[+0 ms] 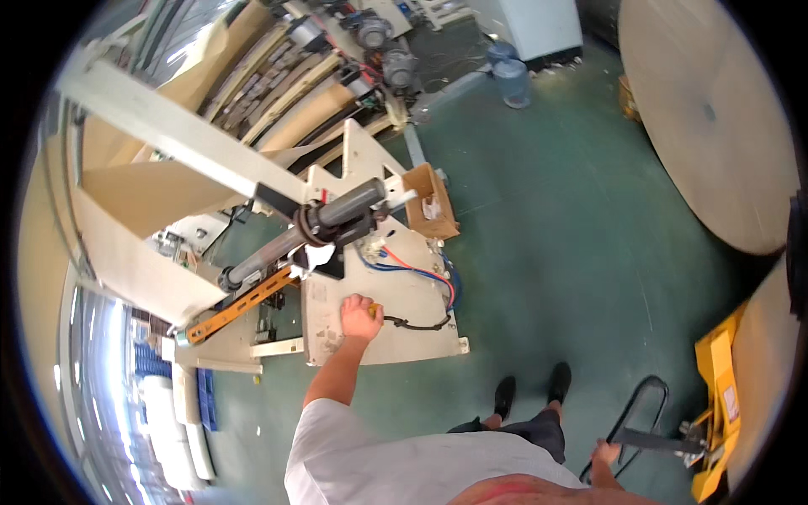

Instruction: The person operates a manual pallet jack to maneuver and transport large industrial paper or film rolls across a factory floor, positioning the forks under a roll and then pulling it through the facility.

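My left hand [358, 320] rests low over the cream machine panel [404, 337], its fingers curled round a small yellow piece [375, 311]. A black cable [414, 325] runs from that piece to the right across the panel. Most of the piece is hidden by the hand, so its kind does not show. Down at the right, my right hand [604, 453] is closed on the black loop handle [653, 384] of a yellow pallet jack [714, 412]. Blue and orange hoses [421, 271] lie on the panel beyond my left hand.
Above the panel juts a dark metal shaft [278, 251], near an orange slotted bar [244, 308]. A cardboard box [431, 206] sits at the panel's far corner. Huge paper rolls [707, 109] stand along the right. A blue water bottle [512, 84] is on the green floor [555, 227].
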Motion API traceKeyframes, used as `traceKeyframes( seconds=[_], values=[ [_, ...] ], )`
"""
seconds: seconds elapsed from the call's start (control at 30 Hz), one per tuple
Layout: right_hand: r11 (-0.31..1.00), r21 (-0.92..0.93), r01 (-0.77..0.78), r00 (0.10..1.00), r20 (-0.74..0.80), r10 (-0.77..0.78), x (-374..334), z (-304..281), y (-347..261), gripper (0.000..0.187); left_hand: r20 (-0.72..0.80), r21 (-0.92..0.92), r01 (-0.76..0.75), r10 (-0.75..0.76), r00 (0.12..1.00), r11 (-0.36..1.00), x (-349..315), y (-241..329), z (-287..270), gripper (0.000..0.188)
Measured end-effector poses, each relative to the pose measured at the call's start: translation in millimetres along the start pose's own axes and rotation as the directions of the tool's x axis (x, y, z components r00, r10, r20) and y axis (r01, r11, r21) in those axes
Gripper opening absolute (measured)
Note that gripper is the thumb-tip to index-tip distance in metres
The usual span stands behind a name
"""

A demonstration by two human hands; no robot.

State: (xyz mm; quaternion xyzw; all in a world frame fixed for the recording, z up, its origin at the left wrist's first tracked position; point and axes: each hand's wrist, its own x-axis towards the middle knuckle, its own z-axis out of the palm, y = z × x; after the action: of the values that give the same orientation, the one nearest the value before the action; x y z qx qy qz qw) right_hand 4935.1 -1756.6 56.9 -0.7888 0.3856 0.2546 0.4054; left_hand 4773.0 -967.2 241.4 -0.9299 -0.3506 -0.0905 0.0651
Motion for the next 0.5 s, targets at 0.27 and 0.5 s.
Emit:
traceKeyframes(
  seconds=[0.27,0.5],
  values=[
    [0.972,0.219,0.09,0.946,0.285,-0.152,-13,-339,-2,0.011,-0.036,-0.032,0.026,-0.027,0.999,0.999,11,6,-8,0.034],
    [0.998,0.045,0.043,0.986,0.158,-0.05,50,-54,0,0.022,0.05,0.006,0.083,-0.083,0.995,0.997,-1,2,-21,0.04]
  ],
)
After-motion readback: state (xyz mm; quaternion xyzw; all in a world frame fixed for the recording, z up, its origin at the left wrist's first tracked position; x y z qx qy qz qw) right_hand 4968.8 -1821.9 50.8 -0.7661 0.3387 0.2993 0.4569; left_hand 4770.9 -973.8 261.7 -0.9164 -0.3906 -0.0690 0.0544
